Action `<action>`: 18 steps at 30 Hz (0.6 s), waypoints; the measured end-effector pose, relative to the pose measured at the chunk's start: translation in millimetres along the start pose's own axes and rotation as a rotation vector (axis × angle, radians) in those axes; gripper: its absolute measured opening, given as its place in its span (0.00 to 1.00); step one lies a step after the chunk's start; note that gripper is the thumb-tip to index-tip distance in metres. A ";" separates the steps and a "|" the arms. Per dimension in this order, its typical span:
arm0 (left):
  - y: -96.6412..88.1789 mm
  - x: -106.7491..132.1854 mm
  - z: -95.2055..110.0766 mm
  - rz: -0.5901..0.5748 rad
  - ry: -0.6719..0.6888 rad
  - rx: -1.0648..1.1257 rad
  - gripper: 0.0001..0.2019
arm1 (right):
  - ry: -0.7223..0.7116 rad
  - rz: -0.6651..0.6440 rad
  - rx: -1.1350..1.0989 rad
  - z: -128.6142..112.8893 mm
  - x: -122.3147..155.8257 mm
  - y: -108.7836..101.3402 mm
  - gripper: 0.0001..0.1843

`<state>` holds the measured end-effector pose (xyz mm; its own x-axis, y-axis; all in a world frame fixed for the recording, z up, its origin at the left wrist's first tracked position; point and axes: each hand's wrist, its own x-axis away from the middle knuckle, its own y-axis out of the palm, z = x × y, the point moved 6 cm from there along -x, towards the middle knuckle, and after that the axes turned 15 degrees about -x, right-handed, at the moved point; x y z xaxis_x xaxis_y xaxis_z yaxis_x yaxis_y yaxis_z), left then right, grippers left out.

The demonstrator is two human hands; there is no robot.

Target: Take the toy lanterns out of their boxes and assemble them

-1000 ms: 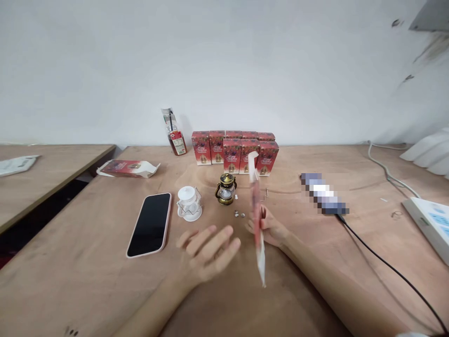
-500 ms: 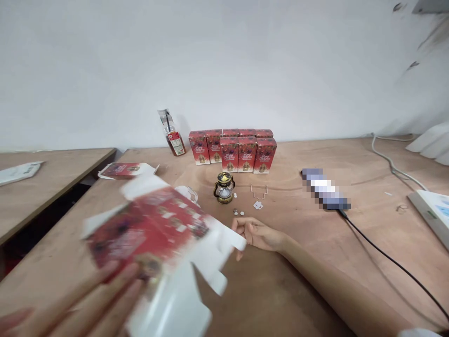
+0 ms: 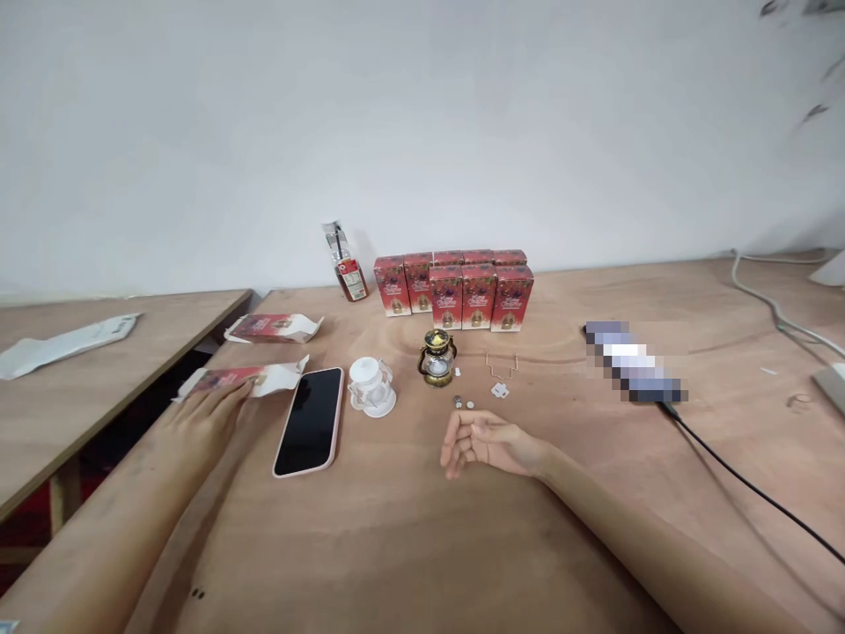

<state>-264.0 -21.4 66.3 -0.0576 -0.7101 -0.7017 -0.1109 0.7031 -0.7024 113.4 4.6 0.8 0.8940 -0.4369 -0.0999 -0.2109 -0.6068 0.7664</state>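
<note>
The left hand (image 3: 204,421) lies palm down with its fingers stretched over the flattened carton (image 3: 228,376), which is thin printed card, red in the middle with creased white flaps, on the left part of the table; whether the fingers pinch it, I cannot tell. The right hand (image 3: 487,445) rests on the wooden tabletop (image 3: 422,546), its fingers loosely curled and nothing in them. The wood is brown, smooth and faintly grained. A 2nd carton (image 3: 272,328), also red and white, lies just beyond the 1st. A phone (image 3: 310,423) with flat black glass and a pink rim lies beside the nearer carton's flap. Right of it stands a matte white lantern (image 3: 373,387), and farther right a black-and-gold lantern (image 3: 437,359) with a shiny, rounded clear body and a pale piece inside. Near the right hand are 2 small round discs (image 3: 470,405), a notched white card piece (image 3: 500,390) and a thin bent wire (image 3: 503,366). Towards the wall, 8 upright red boxes (image 3: 479,298) show in 2 rows; their contents are hidden. Left of them, a clear bottle (image 3: 344,264) has reddish-brown contents low down, behind a label.
</note>
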 end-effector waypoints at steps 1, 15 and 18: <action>10.6 -4.3 0.8 -0.032 0.047 -0.055 0.10 | -0.004 0.006 -0.003 -0.1 -0.1 -0.6 0.20; 22.2 -7.7 170.4 -0.427 -0.136 0.520 0.32 | -0.057 0.021 -0.034 -4.4 -0.2 -0.8 0.19; 28.7 -8.2 181.1 -0.389 -0.334 0.556 0.24 | -0.098 0.046 0.008 -5.7 -0.5 -0.9 0.17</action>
<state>-87.1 11.4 30.2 0.1970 -0.9241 -0.3274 0.4604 0.3820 -0.8013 115.3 9.1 3.8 0.8404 -0.5269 -0.1265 -0.2541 -0.5894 0.7668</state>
